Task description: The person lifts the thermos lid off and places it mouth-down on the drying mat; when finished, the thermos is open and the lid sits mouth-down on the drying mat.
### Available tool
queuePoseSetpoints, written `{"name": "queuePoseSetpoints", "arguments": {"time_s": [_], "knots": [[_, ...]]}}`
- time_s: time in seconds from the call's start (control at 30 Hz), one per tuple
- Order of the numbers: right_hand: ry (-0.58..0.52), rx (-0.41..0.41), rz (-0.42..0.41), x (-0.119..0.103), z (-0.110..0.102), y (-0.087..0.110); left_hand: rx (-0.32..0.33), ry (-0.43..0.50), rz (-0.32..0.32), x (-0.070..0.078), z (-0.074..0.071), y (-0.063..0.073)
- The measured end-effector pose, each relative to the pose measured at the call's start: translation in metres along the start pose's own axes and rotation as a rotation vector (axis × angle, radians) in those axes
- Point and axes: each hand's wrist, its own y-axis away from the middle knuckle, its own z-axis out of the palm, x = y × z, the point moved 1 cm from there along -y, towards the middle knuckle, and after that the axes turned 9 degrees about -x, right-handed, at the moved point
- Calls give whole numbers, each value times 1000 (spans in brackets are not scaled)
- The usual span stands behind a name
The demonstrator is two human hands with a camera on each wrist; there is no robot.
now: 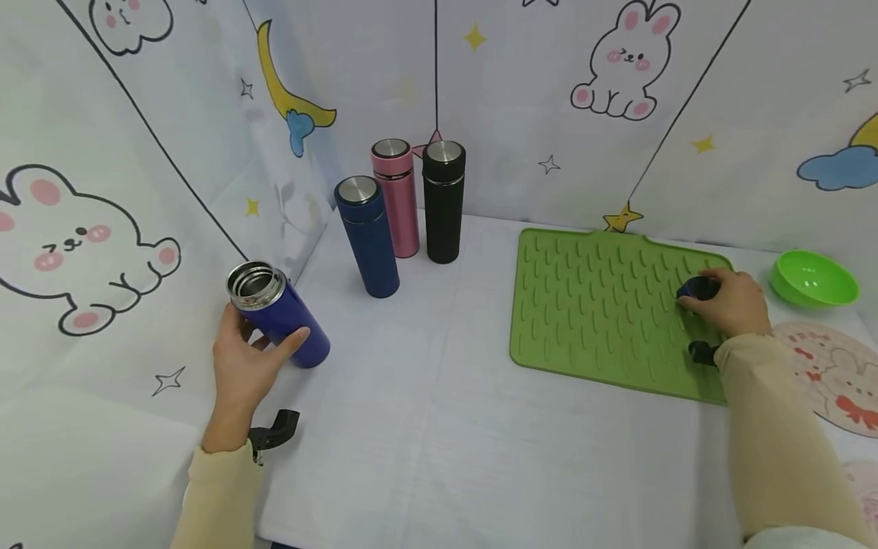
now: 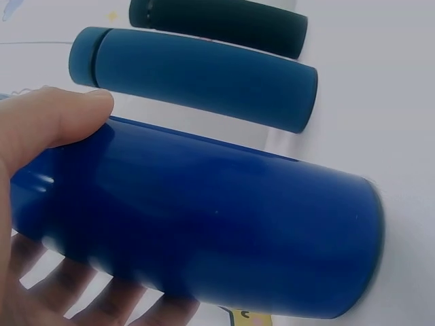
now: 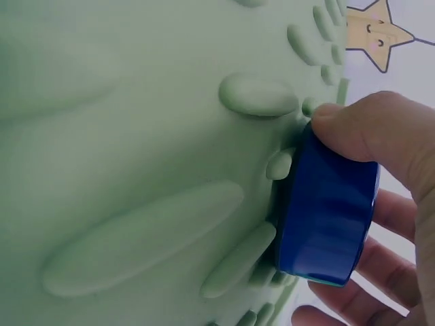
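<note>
My left hand [image 1: 241, 367] grips a shiny blue vacuum flask [image 1: 296, 326], fingers round one side and thumb on the other. The flask has no lid on, so its steel mouth [image 1: 255, 285] shows; it looks tilted in the head view. Over at the right, my right hand [image 1: 739, 301] holds a short blue lid [image 3: 329, 210] between thumb and fingers. The lid's edge lies right at the raised ridges of a green drying mat [image 1: 597, 305], near the mat's right side. Past the left hand's flask, a dark blue flask [image 2: 204, 78] stands with its lid on.
Behind stand a pink flask [image 1: 399, 206] and a black flask [image 1: 443, 206], both lidded. A bright green bowl [image 1: 815, 279] sits beyond the mat's right edge, with a round pink placemat [image 1: 833, 374] nearer. White printed cloth [image 1: 507, 99] rises behind the table.
</note>
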Motion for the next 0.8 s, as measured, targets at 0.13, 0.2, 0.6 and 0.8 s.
{"name": "queuePoseSetpoints", "arguments": {"time_s": [0.13,0.2,0.6,0.8], "knots": [[9,-1,30,5,1,-1,-32,-4,-13,0,2,0],[11,-4,33,6,1,-1,-50,-1,-24,0,2,0],[4,27,21,-3,5,18,-17,20,-43,-8,5,15],[-16,106,8,-21,9,42,213,57,125,-7,8,34]]}}
